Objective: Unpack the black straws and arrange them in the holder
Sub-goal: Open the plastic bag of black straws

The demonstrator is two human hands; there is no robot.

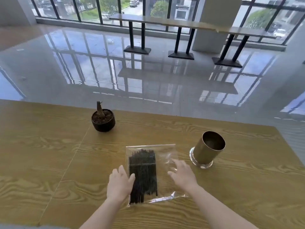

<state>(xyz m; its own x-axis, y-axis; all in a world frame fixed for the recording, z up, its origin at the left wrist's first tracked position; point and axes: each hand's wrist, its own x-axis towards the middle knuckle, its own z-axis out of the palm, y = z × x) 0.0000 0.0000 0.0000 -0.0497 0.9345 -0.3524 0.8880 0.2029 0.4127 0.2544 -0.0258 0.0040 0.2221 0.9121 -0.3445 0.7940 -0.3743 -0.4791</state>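
Flanking bag (165, 156) on table (49, 162): your left hand (119, 184) spread, thumb against black straws (143, 171); your right hand (181, 175) spread on clear film. Straws' long axis runs away from you, between hands. Holder (208, 148) just beyond right hand.

Your left hand (120, 184) is palm down, fingers straight and close together, thumb spread toward your right. Your right hand (182, 175) is also palm down, fingers loosely spread and somewhat blurred. Both forearms are bare and reach in from the near edge of the table (49, 162). The hands are apart, the right one slightly farther forward.
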